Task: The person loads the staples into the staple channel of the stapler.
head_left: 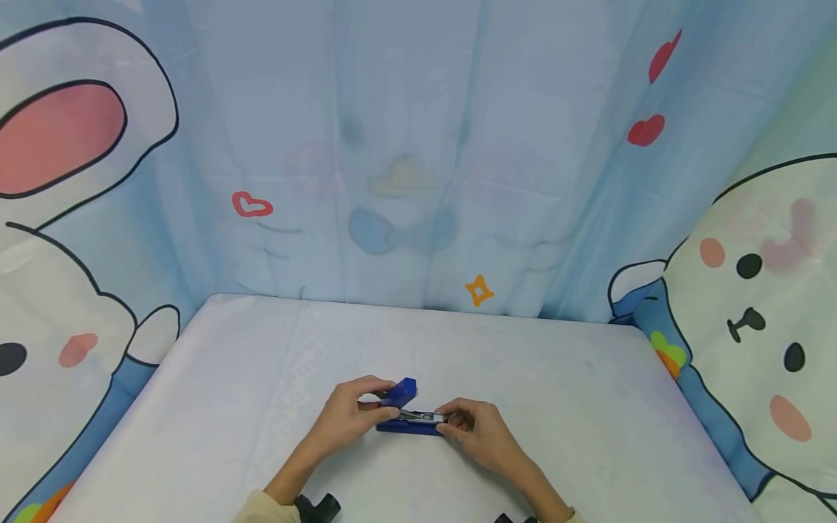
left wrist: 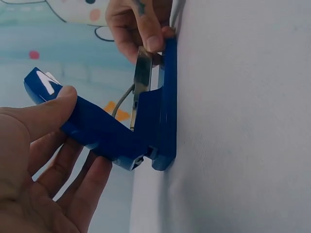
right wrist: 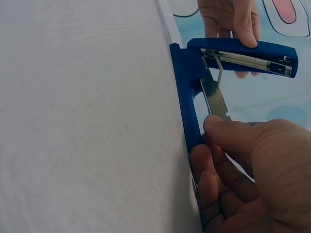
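A blue stapler stands on the white tabletop with its top cover swung up, baring the metal staple channel. My left hand pinches the raised cover between thumb and fingers. At the other end my right hand grips the front of the stapler, its thumb by the metal channel and its fingers at the blue base. A thin metal arm runs between cover and channel. Whether staples lie in the channel cannot be made out.
The white-covered table stretches around the stapler on all sides. Behind it hangs a light blue curtain with cartoon animals and hearts. Black straps with small devices sit at the wrists.
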`<state>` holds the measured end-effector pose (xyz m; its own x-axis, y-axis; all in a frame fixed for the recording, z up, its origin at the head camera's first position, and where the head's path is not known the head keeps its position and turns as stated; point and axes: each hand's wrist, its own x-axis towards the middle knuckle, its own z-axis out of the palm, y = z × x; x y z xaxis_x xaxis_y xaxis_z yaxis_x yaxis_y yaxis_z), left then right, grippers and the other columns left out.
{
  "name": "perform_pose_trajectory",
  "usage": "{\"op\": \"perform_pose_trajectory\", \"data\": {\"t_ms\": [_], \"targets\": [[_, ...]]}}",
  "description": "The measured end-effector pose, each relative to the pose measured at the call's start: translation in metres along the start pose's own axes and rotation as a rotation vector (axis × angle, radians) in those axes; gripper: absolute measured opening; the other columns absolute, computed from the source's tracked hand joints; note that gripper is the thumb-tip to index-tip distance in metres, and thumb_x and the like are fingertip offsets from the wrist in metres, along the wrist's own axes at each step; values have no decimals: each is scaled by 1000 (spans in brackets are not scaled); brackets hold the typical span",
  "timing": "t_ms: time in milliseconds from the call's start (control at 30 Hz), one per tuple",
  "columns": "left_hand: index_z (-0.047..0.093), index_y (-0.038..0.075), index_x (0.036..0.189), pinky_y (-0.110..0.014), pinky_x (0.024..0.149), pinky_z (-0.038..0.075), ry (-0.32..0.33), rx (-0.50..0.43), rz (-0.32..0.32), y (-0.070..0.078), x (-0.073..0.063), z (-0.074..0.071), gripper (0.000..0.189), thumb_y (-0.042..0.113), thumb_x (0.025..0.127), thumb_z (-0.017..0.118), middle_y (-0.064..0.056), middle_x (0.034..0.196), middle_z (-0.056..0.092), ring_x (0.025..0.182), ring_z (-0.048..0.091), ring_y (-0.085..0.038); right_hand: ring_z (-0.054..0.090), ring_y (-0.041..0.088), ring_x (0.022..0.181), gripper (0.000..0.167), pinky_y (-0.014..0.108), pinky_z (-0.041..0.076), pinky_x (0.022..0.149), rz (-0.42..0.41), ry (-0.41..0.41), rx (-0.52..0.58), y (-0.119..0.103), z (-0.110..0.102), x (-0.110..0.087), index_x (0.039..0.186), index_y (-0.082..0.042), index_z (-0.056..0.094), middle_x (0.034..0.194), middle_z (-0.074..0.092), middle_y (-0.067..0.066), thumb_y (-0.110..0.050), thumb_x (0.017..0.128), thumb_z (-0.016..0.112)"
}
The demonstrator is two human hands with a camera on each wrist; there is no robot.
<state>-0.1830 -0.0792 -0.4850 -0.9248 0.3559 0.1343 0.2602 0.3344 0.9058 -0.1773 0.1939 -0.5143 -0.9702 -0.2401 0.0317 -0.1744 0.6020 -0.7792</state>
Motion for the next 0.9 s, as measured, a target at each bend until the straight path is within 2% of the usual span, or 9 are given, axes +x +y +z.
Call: {"op": "perform_pose_trajectory", "data": {"t_ms": [233, 467, 600, 900], "targets": [[77, 12, 125, -31, 91, 65, 29, 180, 44, 5, 1, 7, 36, 28, 93, 83, -5, 120, 78, 113, 76, -27, 58, 4, 70, 17, 20, 52, 61, -20, 4, 6, 0, -1, -1, 106, -14, 79, 84, 71, -6, -10, 90, 83], [79, 14, 123, -31, 89, 66, 41, 252, 50, 8, 3, 11, 34, 28, 92, 84, -3, 118, 80, 111, 77, -24, 58, 4, 70, 17, 20, 53, 62, -17, 5, -3, -1, 0, -1, 106, -14, 79, 84, 71, -6, -9, 91, 83], [80, 17, 122, -29, 86, 66, 50, 325, 55, 9, 4, 14, 34, 31, 92, 84, 0, 117, 80, 109, 77, -21, 58, 4, 70, 17, 20, 53, 62, -16, 8, 11, 0, 0, -1, 106, -13, 79, 84, 72, -5, -10, 91, 83], [80, 26, 123, -26, 74, 54, 76, 483, 53, 13, 4, 20, 35, 37, 90, 84, 8, 114, 80, 97, 74, -14, 58, 4, 71, 16, 20, 52, 62, -22, 7, 21, 1, -1, -1, 106, -12, 78, 86, 73, -3, -13, 91, 83]]}}
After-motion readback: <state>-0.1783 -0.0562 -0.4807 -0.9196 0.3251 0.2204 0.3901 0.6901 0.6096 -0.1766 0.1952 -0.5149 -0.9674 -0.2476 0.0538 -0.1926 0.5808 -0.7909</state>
